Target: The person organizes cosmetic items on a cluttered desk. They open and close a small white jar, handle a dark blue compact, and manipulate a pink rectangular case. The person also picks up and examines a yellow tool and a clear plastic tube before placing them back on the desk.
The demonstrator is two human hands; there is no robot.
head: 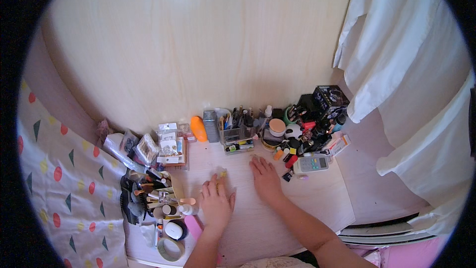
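My left hand (216, 204) rests palm down on the pale wood-grain tabletop (241, 230), its thumb apart from the fingers. A small yellow item (223, 174) shows at its fingertips, partly covered; what it is stays unclear. To the right, my right hand (266, 180) lies palm down with its fingers slightly spread and nothing visible in its grip. Its fingertips are close to a clear plastic organizer (238, 137) with pens and cosmetics. An orange-capped small tube (278, 153) and a red tube (291, 161) lie just beyond it, beside a remote control (311, 164).
Left of my left hand are a cream organizer (177, 188) with brushes, a pink flat item (193, 227), a tape roll (170, 250) and a white case (173, 230). An orange bottle (198, 128) and cotton swabs (147, 149) stand behind. Curtains (401, 63) hang at the right.
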